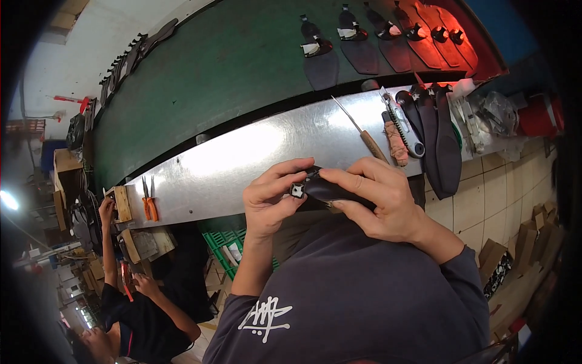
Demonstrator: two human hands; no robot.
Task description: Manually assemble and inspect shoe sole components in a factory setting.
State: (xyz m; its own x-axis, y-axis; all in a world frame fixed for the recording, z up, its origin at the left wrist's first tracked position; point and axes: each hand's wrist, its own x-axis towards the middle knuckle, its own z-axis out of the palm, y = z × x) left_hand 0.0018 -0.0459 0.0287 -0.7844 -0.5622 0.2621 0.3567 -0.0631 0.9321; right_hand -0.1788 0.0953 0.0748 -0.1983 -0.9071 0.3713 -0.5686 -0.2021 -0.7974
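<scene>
Just in front of my body, both hands hold a black, sole-shaped shoe piece (324, 189) over the front edge of the metal bench (236, 148). My left hand (271, 197) pinches its left end, where a small square part with a pale face (297, 190) sticks out between fingers and thumb. My right hand (381, 197) is closed round the other side, thumb below and index finger on top. Much of the piece is hidden by my fingers. Beyond my right hand lies a thin pointed awl with a wooden handle (371, 144).
A green conveyor belt (224, 67) carries several similar black pieces (320, 67), some under red light. A utility knife (406, 127), a wrapped tool (396, 142) and stacked black pieces (447, 151) lie right. Orange-handled pliers (150, 206) lie left. A co-worker (142, 321) works at left.
</scene>
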